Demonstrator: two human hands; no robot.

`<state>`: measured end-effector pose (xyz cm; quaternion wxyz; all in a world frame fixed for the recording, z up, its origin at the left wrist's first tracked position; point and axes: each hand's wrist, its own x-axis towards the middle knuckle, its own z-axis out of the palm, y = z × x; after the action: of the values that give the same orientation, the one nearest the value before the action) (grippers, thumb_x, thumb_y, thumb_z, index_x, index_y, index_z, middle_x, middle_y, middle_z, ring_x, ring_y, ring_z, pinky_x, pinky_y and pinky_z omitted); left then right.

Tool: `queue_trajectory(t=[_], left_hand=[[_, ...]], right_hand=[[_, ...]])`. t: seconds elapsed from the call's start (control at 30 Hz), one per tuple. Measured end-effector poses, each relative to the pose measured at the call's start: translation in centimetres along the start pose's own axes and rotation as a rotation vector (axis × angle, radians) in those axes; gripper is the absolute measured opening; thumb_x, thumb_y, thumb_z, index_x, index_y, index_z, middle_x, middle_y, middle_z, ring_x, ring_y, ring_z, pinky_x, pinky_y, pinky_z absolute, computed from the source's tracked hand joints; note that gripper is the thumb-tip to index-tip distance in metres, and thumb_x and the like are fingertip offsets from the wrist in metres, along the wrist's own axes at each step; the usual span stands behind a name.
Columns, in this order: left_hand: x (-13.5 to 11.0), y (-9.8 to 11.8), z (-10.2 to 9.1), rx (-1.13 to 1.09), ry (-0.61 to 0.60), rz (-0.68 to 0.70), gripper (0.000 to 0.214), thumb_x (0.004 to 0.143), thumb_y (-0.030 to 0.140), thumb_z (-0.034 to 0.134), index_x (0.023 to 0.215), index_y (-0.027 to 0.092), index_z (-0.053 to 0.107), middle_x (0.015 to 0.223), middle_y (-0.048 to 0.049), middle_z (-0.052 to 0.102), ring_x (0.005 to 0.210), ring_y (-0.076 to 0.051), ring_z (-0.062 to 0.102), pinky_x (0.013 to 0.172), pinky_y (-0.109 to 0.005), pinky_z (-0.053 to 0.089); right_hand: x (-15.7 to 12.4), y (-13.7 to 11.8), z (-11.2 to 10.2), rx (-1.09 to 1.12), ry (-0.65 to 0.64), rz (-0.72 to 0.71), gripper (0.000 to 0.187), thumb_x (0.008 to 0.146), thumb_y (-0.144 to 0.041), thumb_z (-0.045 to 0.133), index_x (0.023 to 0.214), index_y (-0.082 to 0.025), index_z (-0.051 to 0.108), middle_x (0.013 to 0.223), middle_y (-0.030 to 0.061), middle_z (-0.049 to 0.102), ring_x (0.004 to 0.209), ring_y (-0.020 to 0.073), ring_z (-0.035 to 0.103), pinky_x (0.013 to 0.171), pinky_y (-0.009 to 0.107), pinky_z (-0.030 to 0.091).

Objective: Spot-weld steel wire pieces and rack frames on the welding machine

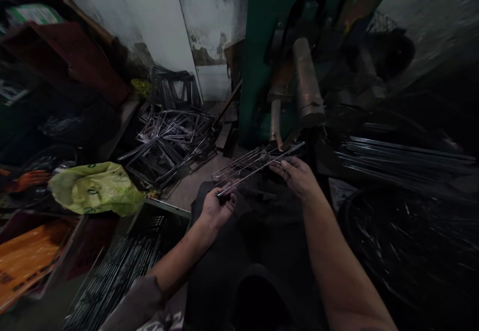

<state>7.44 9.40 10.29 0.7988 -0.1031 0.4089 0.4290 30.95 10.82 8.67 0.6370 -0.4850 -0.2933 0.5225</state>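
Metal rod (pixel 247 177), front and centre, slanting from eight o'clock up towards two! The left grip (pixel 218 210), down at seven o'clock, is clasped around its lower end, thumb and fingers curled in. Over at four, the right grip (pixel 298 175) has its fingers bunched against the upper half; whether they really pinch it, I cannot tell.

Just behind the rod sits thin wirework (pixel 229 169), and above that a slim post (pixel 275 116) points down close to the rod's upper stretch. Look to one o'clock: a green machine panel (pixel 258 62), with a thick metal cylinder (pixel 309 84) hanging at two.

Round to nine, and it's a tangled heap of wire frames (pixel 170 139)! A crumpled yellow bag (pixel 99 189) lies near half past eight, a bunch of rods (pixel 112 271) at eight. More long rods (pixel 404 159) stretch across three o'clock, above a dark round tub (pixel 346 216) at four.
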Motion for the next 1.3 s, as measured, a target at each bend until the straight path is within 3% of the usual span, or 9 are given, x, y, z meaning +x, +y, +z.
queue_trajectory(t=[0.3,0.9,1.3], left_hand=[[0.5,-0.1,1.1,-0.019,0.092,0.011,0.019,0.074,0.005,0.041,0.081,0.009,0.058,0.064,-0.008,0.059,0.054,-0.012,0.058,0.046,-0.018,0.05],[0.6,0.0,1.5,-0.055,0.09,-0.004,0.015,0.074,0.005,0.041,0.078,0.008,0.054,0.066,-0.0094,0.059,0.055,-0.012,0.058,0.047,-0.018,0.05],[0.6,-0.3,1.4,-0.07,0.066,0.002,0.016,0.074,0.004,0.04,0.076,0.007,0.055,0.07,-0.0114,0.06,0.053,-0.011,0.056,0.047,-0.018,0.05]], right_hand=[[1.2,0.2,-0.2,0.006,-0.01,-0.008,0.045,0.057,-0.047,0.085,0.08,-0.018,0.061,0.091,0.0049,0.063,0.09,0.0218,0.063,0.096,0.045,0.049],[1.6,0.8,0.1,0.082,0.027,-0.012,0.049,0.05,-0.046,0.09,0.077,-0.017,0.061,0.084,0.0052,0.064,0.083,0.0209,0.064,0.088,0.043,0.054],[2.1,1.9,-0.3,0.131,0.016,-0.046,0.047,0.053,-0.042,0.089,0.078,-0.016,0.058,0.082,0.0046,0.064,0.081,0.0209,0.064,0.081,0.04,0.057]])
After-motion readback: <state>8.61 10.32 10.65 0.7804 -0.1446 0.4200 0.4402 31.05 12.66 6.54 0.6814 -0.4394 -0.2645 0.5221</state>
